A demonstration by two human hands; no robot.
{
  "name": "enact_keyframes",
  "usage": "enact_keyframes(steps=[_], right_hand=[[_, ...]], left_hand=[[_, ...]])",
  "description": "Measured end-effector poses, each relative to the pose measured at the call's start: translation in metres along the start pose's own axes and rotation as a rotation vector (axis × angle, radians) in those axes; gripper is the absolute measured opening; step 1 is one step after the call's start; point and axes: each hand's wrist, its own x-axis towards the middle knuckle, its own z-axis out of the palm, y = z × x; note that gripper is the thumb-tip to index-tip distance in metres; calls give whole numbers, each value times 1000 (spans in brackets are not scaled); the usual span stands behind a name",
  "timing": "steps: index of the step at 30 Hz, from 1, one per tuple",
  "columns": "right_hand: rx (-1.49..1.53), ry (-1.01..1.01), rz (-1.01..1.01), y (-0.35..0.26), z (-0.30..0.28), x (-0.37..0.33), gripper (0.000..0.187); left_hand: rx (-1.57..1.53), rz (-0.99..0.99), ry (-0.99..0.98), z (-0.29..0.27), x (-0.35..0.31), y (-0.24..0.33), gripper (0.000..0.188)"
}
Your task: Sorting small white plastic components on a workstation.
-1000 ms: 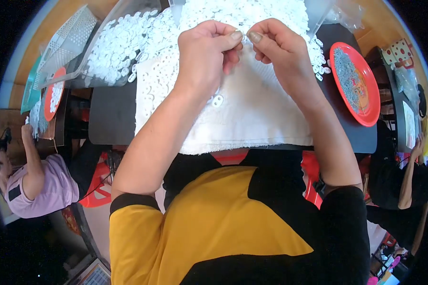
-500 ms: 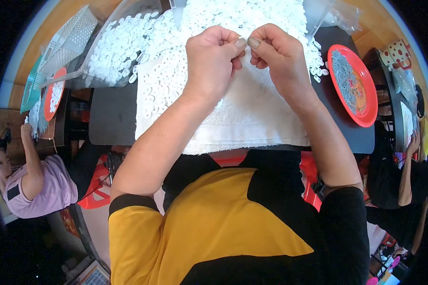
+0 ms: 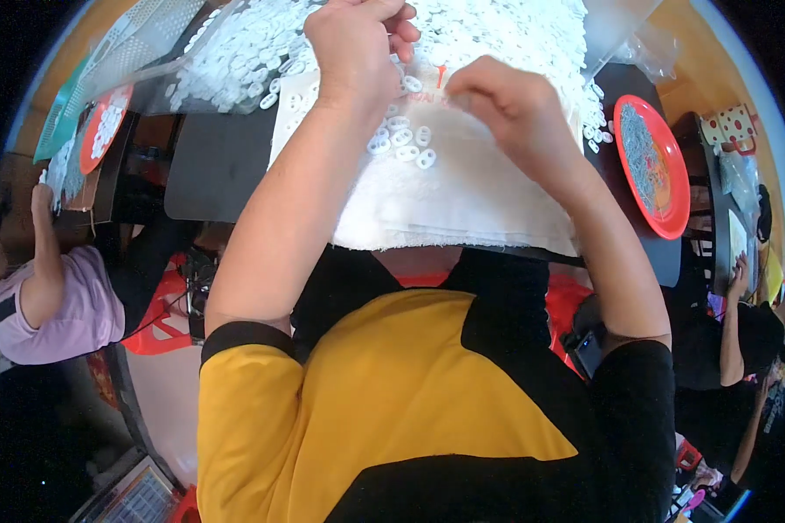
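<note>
White oval pieces (image 3: 400,138), each a smooth little link with two holes through it, lie scattered on pale cloth between the two hands and nearer to the left one. The left hand (image 3: 358,44) is curled, with thumb and fingers drawn together at the upper edge of the view; their tips are partly cut off, so I cannot tell whether it grips anything. The right hand (image 3: 506,100), a little blurred, hangs over the cloth with fingers bent inward; whether something sits between them I cannot tell either.

Beneath both is the cloth (image 3: 480,200), off-white and soft, its near edge slightly frayed, with faint orange-red printing by the right hand. Beyond it rises a dense heap (image 3: 506,44) of the same glossy pieces. To the left, more of them fill a clear, stiff plastic tub (image 3: 161,87). On the right, a shallow red plate (image 3: 676,205) with a smooth rim carries a tangle of thin grey pieces (image 3: 641,157), wiry in look. Both plate and cloth rest on a dark, flat table (image 3: 209,179). Farther left stand a white perforated basket (image 3: 148,44) and another red plate (image 3: 89,155) bearing white bits.
</note>
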Motion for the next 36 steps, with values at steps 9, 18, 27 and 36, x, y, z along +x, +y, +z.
enact_keyframes(steps=[9, 18, 27, 36], right_hand=[[-312, -430, -165, -10, 15, 11, 22], [24, -271, 142, -3, -4, 10, 13], [739, 252, 633, 8, -32, 16, 14], [774, 240, 592, 14, -27, 12, 16]], left_hand=[[44, -66, -96, 1, -9, -11, 6], [-1, -29, -144, 4, -17, -9, 11], [92, -82, -190, 17, -28, -19, 13], [203, -72, -202, 21, -33, -20, 11]])
